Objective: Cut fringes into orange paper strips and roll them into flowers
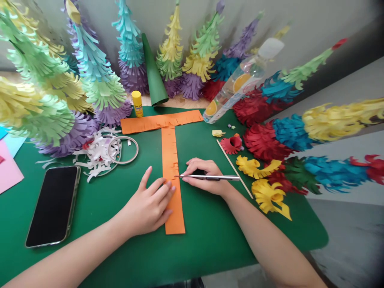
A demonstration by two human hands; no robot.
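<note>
An orange paper strip (pixel 174 218) lies upright in view on the green table, with short cuts along its right edge in the upper part. My left hand (pixel 153 204) rests on it, palm down, fingers spread and holding nothing. From the right, my right hand (pixel 205 176) grips a slim silver and dark pen-like tool (pixel 223 177), whose thin tip touches the strip's right edge. Across the strip's top end lies a second orange strip (pixel 144 125), fringed along part of its edge.
Fringed paper cones, a dark green cone (pixel 154 76) and a plastic bottle (pixel 234 88) stand at the back. A glue stick (pixel 137 105), tape ring (pixel 136 150), white scraps (pixel 100 154) and phone (pixel 54 206) are left; a wooden stick (pixel 235 170) and yellow curls (pixel 267 196) are right.
</note>
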